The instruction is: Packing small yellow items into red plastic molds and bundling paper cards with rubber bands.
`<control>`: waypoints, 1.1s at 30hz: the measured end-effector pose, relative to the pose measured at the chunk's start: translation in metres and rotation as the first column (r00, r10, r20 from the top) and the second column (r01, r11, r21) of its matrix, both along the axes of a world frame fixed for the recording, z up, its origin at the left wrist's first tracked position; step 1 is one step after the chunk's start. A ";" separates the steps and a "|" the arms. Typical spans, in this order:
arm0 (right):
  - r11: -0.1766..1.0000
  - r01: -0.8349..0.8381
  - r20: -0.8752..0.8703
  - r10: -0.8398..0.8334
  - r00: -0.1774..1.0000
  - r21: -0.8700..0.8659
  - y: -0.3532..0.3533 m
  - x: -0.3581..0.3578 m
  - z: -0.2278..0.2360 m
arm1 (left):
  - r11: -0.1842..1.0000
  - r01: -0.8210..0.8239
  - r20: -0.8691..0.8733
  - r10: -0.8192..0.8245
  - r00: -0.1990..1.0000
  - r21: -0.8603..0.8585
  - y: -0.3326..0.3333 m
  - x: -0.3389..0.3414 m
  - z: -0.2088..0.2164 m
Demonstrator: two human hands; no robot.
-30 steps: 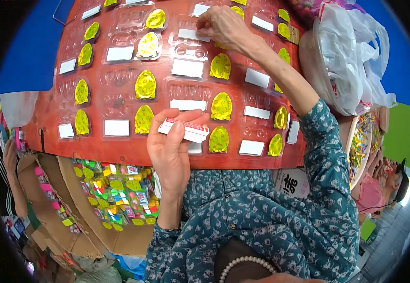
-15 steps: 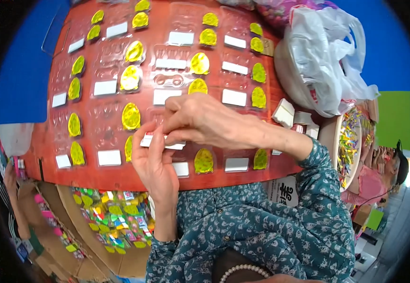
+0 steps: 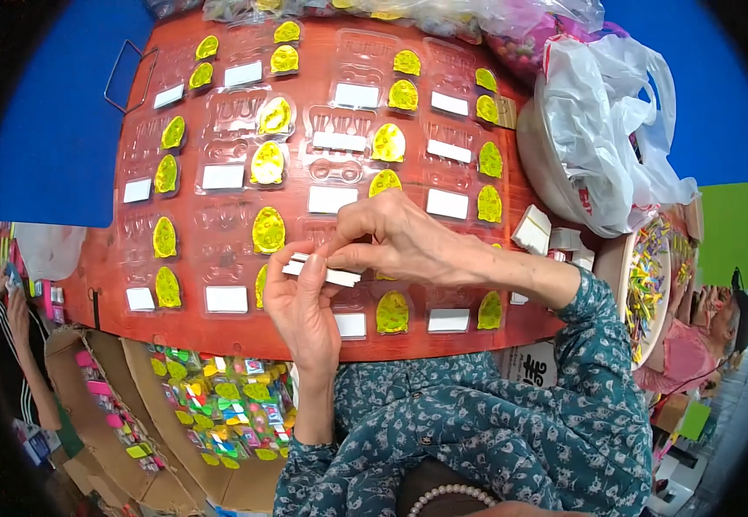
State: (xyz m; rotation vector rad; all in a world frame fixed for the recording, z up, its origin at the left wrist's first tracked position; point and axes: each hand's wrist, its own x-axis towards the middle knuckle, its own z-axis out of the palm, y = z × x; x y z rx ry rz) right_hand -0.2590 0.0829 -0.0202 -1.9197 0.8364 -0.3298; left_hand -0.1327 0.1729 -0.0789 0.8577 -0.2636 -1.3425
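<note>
My left hand point(image 3: 305, 310) is closed around a small stack of white cards point(image 3: 339, 277), held above the near middle of the red table point(image 3: 193, 326). My right hand point(image 3: 404, 237) reaches across from the right, thumb and fingers pinched at the top of the same stack; whether a single card is between them is hidden. Clear plastic blister trays point(image 3: 240, 112) lie in rows under and beyond my hands. Most visible trays hold a yellow egg-shaped piece point(image 3: 268, 229) and a white card point(image 3: 226, 299). My hands partly cover the trays in the middle.
A round tub with a white plastic bag point(image 3: 602, 129) stands at the right, near more white card stacks point(image 3: 531, 230). A basin point(image 3: 622, 297) holds small colourful pieces. Below the left table edge sits a cardboard box point(image 3: 154, 388) of packed items. Other people are at both sides.
The view has shifted, so the table appears farther right and lower. Both hands stay together at the stack of cards, and the red print seen on it before no longer shows.
</note>
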 end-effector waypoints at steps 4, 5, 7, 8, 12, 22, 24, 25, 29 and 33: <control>0.993 -0.117 -0.049 0.117 0.992 0.016 -0.012 0.002 0.006 | 0.999 0.020 0.073 -0.018 0.997 -0.025 -0.004 0.003 0.004; 0.995 -0.102 -0.054 0.102 0.993 0.014 -0.012 0.004 0.009 | 0.999 0.035 0.069 -0.033 0.997 -0.028 -0.004 0.003 0.003; 0.989 -0.149 -0.140 0.145 0.980 -0.019 -0.012 0.005 0.013 | 0.999 0.036 0.192 -0.036 0.981 0.002 -0.003 0.003 -0.003; 0.983 -0.161 -0.173 0.143 0.975 -0.092 -0.011 0.006 0.017 | 1.000 0.013 0.196 -0.015 0.980 0.013 -0.004 0.000 -0.004; 0.962 -0.207 -0.298 0.149 0.943 -0.176 -0.013 0.002 0.022 | 0.999 0.037 0.201 -0.030 0.979 -0.032 -0.005 -0.011 -0.003; 0.998 -0.034 -0.159 0.027 0.987 -0.043 -0.013 -0.015 0.015 | 0.999 0.029 0.067 -0.027 0.997 -0.031 -0.014 -0.016 0.000; 0.962 -0.051 -0.072 0.032 0.997 -0.269 -0.007 -0.019 -0.001 | 0.999 0.023 0.075 -0.021 0.997 -0.028 -0.014 -0.017 -0.002; 0.941 -0.063 -0.144 0.016 0.989 -0.331 -0.002 -0.019 -0.002 | 1.000 0.017 0.077 -0.015 0.997 -0.026 -0.015 -0.017 -0.002; 0.903 -0.070 -0.252 -0.043 0.967 -0.423 0.008 -0.009 -0.001 | 1.000 -0.001 0.112 -0.001 0.994 0.020 -0.014 -0.021 -0.001; 0.982 0.059 -0.126 -0.082 0.989 -0.178 -0.007 -0.012 0.008 | 1.000 0.021 -0.026 -0.021 0.999 0.021 -0.016 -0.023 0.000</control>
